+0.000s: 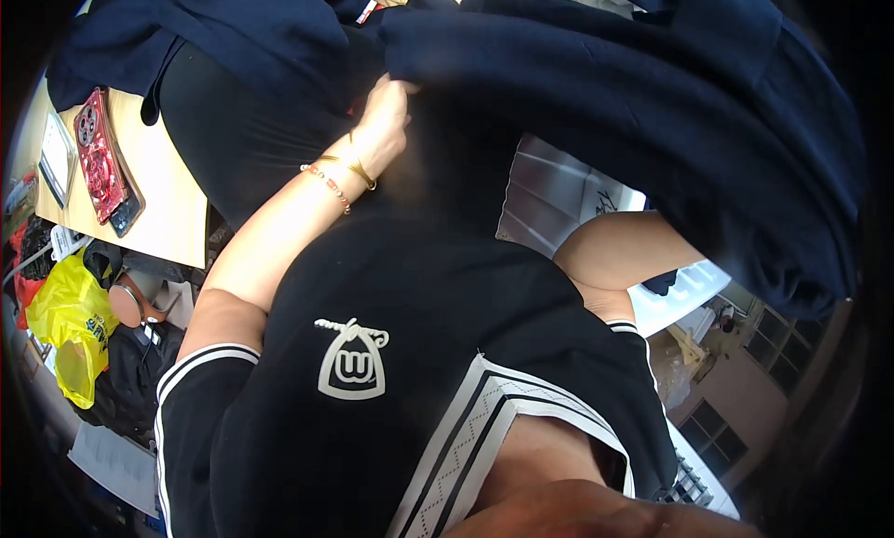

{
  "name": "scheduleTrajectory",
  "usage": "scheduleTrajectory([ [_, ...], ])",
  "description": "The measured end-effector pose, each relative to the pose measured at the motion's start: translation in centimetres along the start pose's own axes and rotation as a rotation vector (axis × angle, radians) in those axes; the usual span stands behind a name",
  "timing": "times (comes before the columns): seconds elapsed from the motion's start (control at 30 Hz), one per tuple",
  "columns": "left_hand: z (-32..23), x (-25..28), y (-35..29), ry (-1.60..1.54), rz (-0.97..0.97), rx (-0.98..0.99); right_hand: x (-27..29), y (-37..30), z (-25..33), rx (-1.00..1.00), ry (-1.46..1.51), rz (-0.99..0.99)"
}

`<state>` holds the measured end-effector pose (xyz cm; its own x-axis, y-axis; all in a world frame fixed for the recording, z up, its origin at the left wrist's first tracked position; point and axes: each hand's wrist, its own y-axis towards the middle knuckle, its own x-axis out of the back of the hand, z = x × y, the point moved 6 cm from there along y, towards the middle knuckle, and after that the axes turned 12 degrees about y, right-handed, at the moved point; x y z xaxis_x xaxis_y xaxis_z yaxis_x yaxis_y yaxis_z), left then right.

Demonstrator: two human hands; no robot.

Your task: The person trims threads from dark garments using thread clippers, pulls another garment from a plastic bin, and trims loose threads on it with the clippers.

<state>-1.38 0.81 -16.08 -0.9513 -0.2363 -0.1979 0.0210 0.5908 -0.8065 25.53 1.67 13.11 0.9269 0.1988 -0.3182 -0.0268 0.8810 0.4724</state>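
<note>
head view: a dark navy cloth (pixel 596 81) is spread across the upper right, its edge apparently clamped in the curled fingers of the left hand (pixel 384 123). the right hand is hidden by the cloth, and whether it is closed cannot be told. a turning or straightening of the fabric seems to be in hand; a steady hold and an even pull are judged to be called for. one red patterned phone (pixel 93 156) and one pale flat device (pixel 58 161) are seen on one worktop (pixel 172 184), with one yellow bag (pixel 70 305) nearby. whether several cloths are shown cannot be told.
</note>
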Motion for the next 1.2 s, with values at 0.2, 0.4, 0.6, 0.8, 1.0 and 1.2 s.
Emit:
scheduleTrajectory([
  [0.2,1.6,1.4,2.2,-0.188,-0.166,0.008,1.9,-4.3,-1.3,-0.137,0.056,0.222],
  [0.4,2.2,1.1,3.5,-0.352,-0.143,0.068,1.7,-8.7,-2.5,-0.249,0.074,0.45],
  [0.6,3.4,3.0,5.2,-0.235,-0.264,0.13,-1.5,-12.2,-9.6,-1.038,-0.758,0.407],
  [0.8,-3.5,-0.2,-0.6,-0.253,0.112,-0.222,1.5,-10.4,-7.6,-0.832,-0.575,0.017],
  [1.0,-12.7,-6.0,-11.2,-0.354,0.622,-0.606,3.0,-8.0,-5.2,-0.403,-0.466,-0.444],
  [1.2,-14.2,-12.0,-22.5,0.136,1.029,-1.168,4.2,-8.2,-5.3,-0.18,-0.206,-0.681],
])
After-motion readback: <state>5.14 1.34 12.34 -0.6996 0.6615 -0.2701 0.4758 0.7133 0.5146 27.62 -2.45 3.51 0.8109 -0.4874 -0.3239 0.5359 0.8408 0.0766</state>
